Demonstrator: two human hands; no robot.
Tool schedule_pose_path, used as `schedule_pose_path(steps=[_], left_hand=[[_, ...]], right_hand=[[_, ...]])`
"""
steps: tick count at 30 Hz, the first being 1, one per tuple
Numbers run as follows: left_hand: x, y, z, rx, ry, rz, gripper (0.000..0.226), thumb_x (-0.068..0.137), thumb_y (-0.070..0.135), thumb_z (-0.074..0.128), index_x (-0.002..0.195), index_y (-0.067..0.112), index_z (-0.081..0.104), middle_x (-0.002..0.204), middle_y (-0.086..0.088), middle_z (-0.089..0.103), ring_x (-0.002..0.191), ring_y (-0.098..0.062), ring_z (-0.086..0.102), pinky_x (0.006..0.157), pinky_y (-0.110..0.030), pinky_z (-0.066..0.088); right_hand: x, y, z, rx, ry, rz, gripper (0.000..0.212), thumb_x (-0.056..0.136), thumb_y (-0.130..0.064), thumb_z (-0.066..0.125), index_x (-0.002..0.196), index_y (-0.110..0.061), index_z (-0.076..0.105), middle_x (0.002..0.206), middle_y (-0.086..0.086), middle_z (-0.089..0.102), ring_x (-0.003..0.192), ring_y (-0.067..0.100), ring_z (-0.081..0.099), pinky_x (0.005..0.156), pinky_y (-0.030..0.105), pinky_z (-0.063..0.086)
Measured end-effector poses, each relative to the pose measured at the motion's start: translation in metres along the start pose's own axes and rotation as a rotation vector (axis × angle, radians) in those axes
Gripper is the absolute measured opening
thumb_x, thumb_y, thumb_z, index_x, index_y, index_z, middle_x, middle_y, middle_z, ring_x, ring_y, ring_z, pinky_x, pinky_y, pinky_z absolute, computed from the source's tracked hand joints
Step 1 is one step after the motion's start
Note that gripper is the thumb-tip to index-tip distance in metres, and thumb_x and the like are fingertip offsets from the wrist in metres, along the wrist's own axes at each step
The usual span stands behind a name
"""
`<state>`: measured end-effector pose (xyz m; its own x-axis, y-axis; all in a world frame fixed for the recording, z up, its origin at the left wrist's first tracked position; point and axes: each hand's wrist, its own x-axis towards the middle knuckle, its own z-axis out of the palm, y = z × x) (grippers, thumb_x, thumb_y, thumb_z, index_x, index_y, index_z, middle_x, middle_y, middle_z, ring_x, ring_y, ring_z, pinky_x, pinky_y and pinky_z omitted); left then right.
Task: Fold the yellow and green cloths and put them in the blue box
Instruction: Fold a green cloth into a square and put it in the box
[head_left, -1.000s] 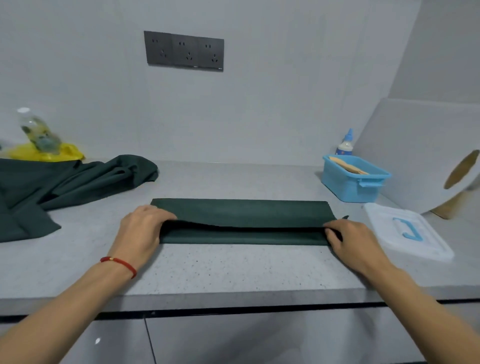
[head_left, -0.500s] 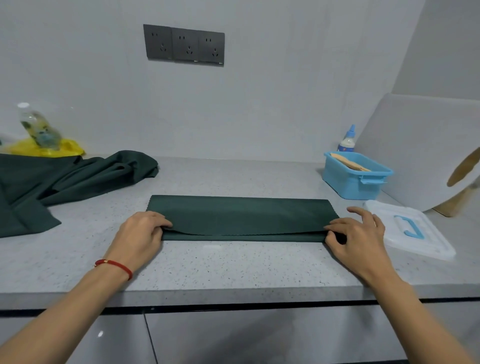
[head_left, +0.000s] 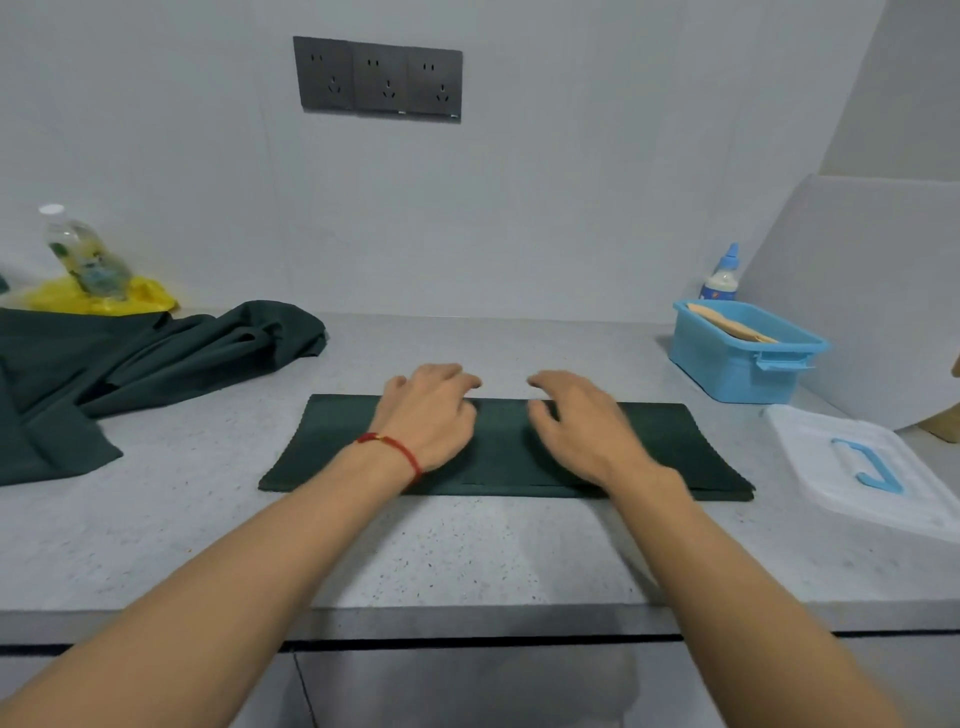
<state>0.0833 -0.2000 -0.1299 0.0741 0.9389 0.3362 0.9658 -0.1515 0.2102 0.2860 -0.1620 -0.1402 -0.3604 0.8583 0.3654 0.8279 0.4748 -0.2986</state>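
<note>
left hand (head_left: 428, 415) and right hand (head_left: 582, 426) lie flat side by side, fingers relaxed, on the middle of the folded green cloth (head_left: 670, 452), near the worktop (head_left: 467, 551) front edge. blue box (head_left: 737, 353) stands at the back right corner, its lid (head_left: 862, 467) in front.

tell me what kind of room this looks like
Probably a kitchen or utility room at home: a speckled stone counter with cupboard fronts below, a row of wall sockets above it, and a water bottle against the wall.
</note>
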Motion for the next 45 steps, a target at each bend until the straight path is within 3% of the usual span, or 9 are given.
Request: schedule_pose_path(steps=[3, 6, 10, 15, 22, 28, 31, 40, 45], left_hand=[[0.012, 0.008, 0.039, 0.089, -0.243, -0.1, 0.055, 0.105, 0.038, 0.023, 0.159, 0.037, 0.022, 0.169, 0.007, 0.011, 0.155, -0.018, 0.007, 0.122, -0.061, 0.003], [0.011, 0.001, 0.06, 0.077, -0.345, -0.155, 0.058, 0.103, 0.048, 0.012, 0.16, 0.043, 0.001, 0.169, 0.013, -0.005, 0.156, -0.019, -0.006, 0.122, -0.061, -0.006], [0.007, -0.024, 0.057, 0.083, -0.34, -0.202, 0.061, 0.098, 0.063, 0.01, 0.157, 0.051, -0.001, 0.168, 0.017, -0.006, 0.156, -0.021, -0.007, 0.123, -0.055, -0.009], [-0.005, -0.109, 0.032, 0.147, -0.305, -0.358, 0.057, 0.101, 0.058, 0.006, 0.157, 0.051, -0.001, 0.169, 0.013, -0.005, 0.156, -0.018, -0.003, 0.124, -0.054, -0.002], [-0.007, -0.119, 0.031, 0.143, -0.276, -0.389, 0.058, 0.1, 0.057, 0.005, 0.158, 0.049, 0.0, 0.169, 0.012, -0.006, 0.156, -0.017, -0.005, 0.123, -0.057, -0.005], [-0.009, -0.117, 0.03, 0.144, -0.273, -0.377, 0.058, 0.101, 0.057, 0.006, 0.158, 0.048, 0.0, 0.17, 0.011, -0.005, 0.156, -0.019, -0.005, 0.123, -0.058, -0.004], [-0.008, -0.118, 0.03, 0.138, -0.276, -0.38, 0.059, 0.101, 0.057, 0.007, 0.158, 0.048, -0.001, 0.169, 0.011, -0.006, 0.156, -0.019, -0.006, 0.122, -0.058, -0.005], [-0.009, -0.119, 0.03, 0.126, -0.272, -0.387, 0.06, 0.099, 0.058, 0.007, 0.159, 0.047, 0.0, 0.17, 0.01, -0.005, 0.156, -0.019, -0.007, 0.123, -0.058, -0.006], [-0.009, -0.118, 0.03, 0.118, -0.275, -0.387, 0.06, 0.099, 0.057, 0.007, 0.159, 0.047, 0.002, 0.17, 0.01, -0.004, 0.156, -0.019, -0.006, 0.123, -0.058, -0.005]], right_hand=[[0.015, -0.011, 0.039, -0.065, -0.262, 0.002, 0.056, 0.108, -0.039, 0.028, 0.161, -0.021, 0.024, 0.169, -0.001, 0.02, 0.155, 0.015, 0.014, 0.127, 0.043, 0.01], [0.017, 0.0, 0.056, -0.116, -0.374, 0.022, 0.061, 0.107, -0.048, 0.017, 0.164, -0.026, 0.008, 0.171, -0.01, 0.002, 0.156, 0.009, -0.002, 0.127, 0.042, -0.002], [0.014, 0.041, 0.039, -0.128, -0.381, 0.11, 0.07, 0.102, -0.065, 0.015, 0.163, -0.034, 0.005, 0.169, -0.016, -0.002, 0.156, 0.006, -0.004, 0.127, 0.041, -0.003], [-0.015, 0.139, -0.007, -0.266, -0.342, 0.385, 0.072, 0.1, -0.067, 0.012, 0.163, -0.033, 0.007, 0.171, -0.009, 0.001, 0.157, 0.011, 0.001, 0.127, 0.046, 0.005], [-0.004, 0.125, -0.021, -0.413, -0.439, 0.419, 0.066, 0.105, -0.054, 0.012, 0.164, -0.026, 0.0, 0.172, -0.006, -0.002, 0.157, 0.016, 0.0, 0.126, 0.053, 0.002], [0.052, -0.025, 0.021, -0.208, -0.291, -0.037, 0.064, 0.108, -0.049, 0.017, 0.163, -0.026, -0.006, 0.17, -0.005, -0.011, 0.157, 0.016, -0.011, 0.127, 0.047, -0.006], [0.048, -0.076, 0.065, -0.129, -0.376, -0.162, 0.07, 0.105, -0.058, 0.015, 0.164, -0.024, -0.002, 0.17, -0.006, -0.009, 0.156, 0.013, -0.011, 0.127, 0.046, -0.006], [0.048, -0.05, 0.075, -0.087, -0.543, -0.196, 0.098, 0.09, -0.084, 0.02, 0.163, -0.025, -0.004, 0.17, -0.01, -0.01, 0.154, 0.003, -0.012, 0.126, 0.035, -0.007], [0.051, -0.041, 0.05, 0.009, -0.706, -0.189, 0.111, 0.083, -0.087, 0.044, 0.163, -0.03, -0.008, 0.168, -0.015, -0.015, 0.137, -0.011, -0.021, 0.114, 0.022, -0.013]])
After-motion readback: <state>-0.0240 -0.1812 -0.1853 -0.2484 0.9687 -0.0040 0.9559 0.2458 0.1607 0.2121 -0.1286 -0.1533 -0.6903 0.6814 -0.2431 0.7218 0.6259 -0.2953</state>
